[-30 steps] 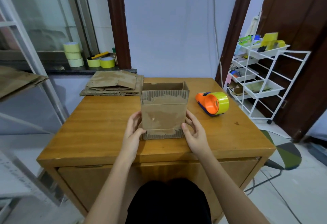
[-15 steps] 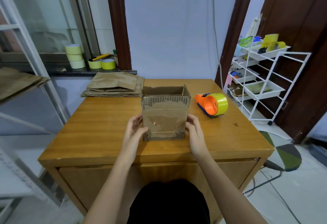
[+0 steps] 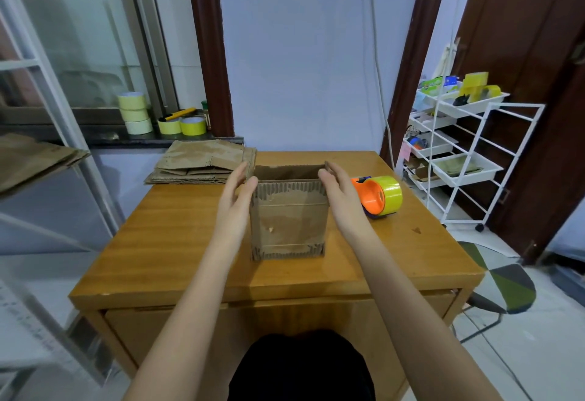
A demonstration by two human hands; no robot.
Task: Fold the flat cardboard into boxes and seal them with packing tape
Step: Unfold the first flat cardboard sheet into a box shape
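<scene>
An upright brown cardboard box [image 3: 289, 226], open at the top, stands in the middle of the wooden table [image 3: 177, 242]. My left hand [image 3: 235, 201] lies along the box's upper left side with straight fingers. My right hand [image 3: 340, 198] lies along the upper right side, fingers straight and reaching past the rim. An orange tape dispenser [image 3: 378, 196] with a yellow roll sits on the table just right of the box. A stack of flat cardboard [image 3: 202, 163] lies at the table's back left corner.
Several tape rolls [image 3: 134, 112] sit on the window sill at the back left. A white wire rack [image 3: 459, 153] with trays stands to the right of the table. A chair seat [image 3: 503, 286] shows at the lower right. More cardboard [image 3: 34, 156] lies on a shelf at the left.
Both hands have moved up from the box's lower corners to its upper sides near the rim. The box has stayed in place.
</scene>
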